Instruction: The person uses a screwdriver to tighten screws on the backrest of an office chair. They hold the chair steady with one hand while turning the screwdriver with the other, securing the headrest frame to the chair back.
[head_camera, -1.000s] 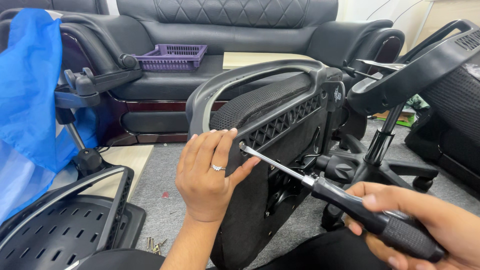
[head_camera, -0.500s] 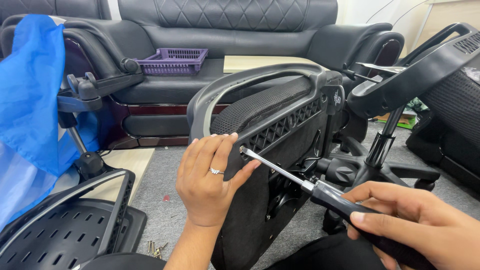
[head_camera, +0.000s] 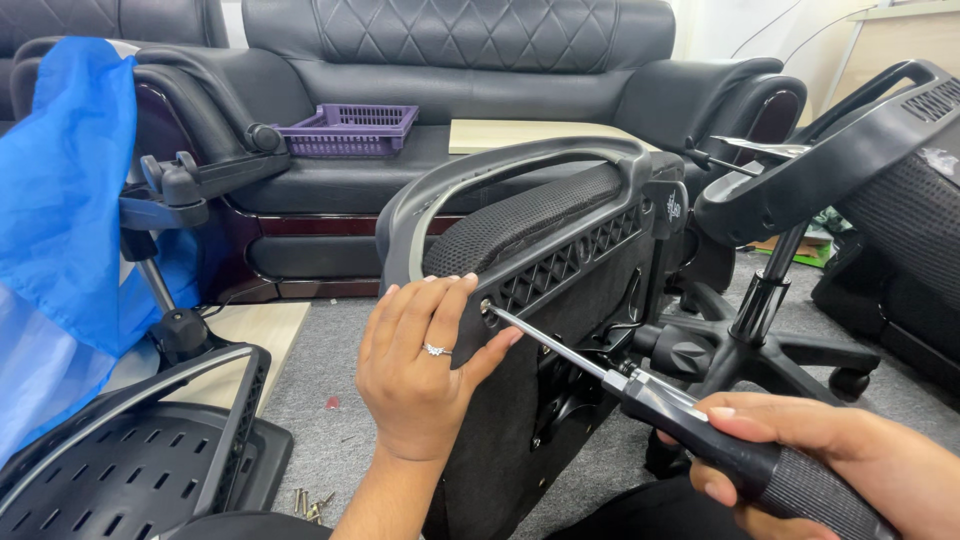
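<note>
left hand (head_camera: 420, 375): we pinch the stiff black plastic chair-back frame (head_camera: 520, 175), fingers together.
right hand (head_camera: 850, 465): at four o'clock, wrapped around the black-handled screwdriver (head_camera: 700, 435)'s ribbed, non-slip grip.

Premises appear to be an office or furniture showroom used for chair assembly. Evidence: black quilted leather sofa (head_camera: 450, 60), grey carpeted floor (head_camera: 330, 380), several partly assembled black mesh office chairs (head_camera: 560, 250), a five-star wheeled chair base (head_camera: 760, 350), loose metal screws (head_camera: 310, 503), and blue plastic wrapping (head_camera: 70, 200).
</note>
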